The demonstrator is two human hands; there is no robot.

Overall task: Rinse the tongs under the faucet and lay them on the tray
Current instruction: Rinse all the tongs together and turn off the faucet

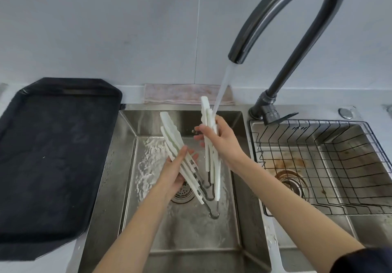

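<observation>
Over the wet stainless steel sink basin point(148, 219), beside the bare black rectangular tray point(53, 156), the right hand point(220, 143) grips white plastic tongs point(209, 124) upright under the dark curved faucet point(282, 7)'s stream while the left hand point(176, 173) clasps a second white tilted pair point(169, 132).

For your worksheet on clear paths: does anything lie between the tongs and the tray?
Nothing visible does. Both hands hold white tongs over the left sink basin; the black tray sits directly beside it, bare.
</observation>
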